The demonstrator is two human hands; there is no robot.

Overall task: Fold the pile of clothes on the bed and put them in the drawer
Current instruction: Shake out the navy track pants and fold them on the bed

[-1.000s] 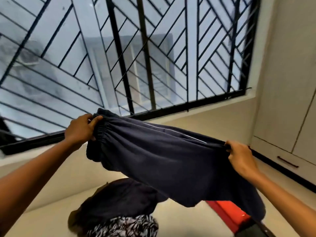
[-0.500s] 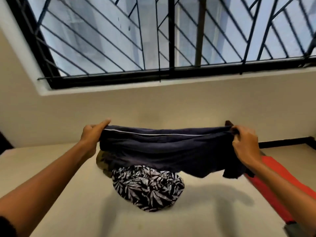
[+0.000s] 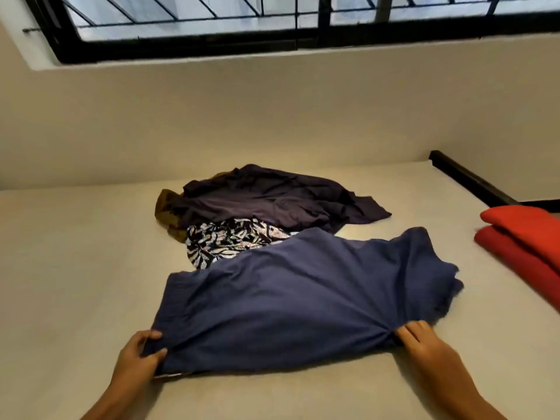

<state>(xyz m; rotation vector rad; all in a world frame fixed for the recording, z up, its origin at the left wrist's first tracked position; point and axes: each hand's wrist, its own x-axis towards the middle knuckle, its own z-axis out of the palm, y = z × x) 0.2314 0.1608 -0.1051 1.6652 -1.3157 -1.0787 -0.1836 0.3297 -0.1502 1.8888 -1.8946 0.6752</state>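
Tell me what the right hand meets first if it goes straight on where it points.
The right hand points forward and left, so it would push first into the blue garment it grips; beyond that, probably the leaf-print cloth.

Printed garment's [image 3: 230,241] nr edge under blue shorts [image 3: 297,298].

Cool, bluish daylight comes through the window [image 3: 188,22] at the top, bright but not blown out. Below it the wall [image 3: 272,116] and bed [image 3: 60,268] look dim and warm cream. The light is soft and the shadows are faint, with only a thin dark line under the near edge of the blue cloth [image 3: 288,298]. The wide lens bows the sill towards the corners. Everything looks slightly soft, and the right hand [image 3: 424,344] is a little smeared.
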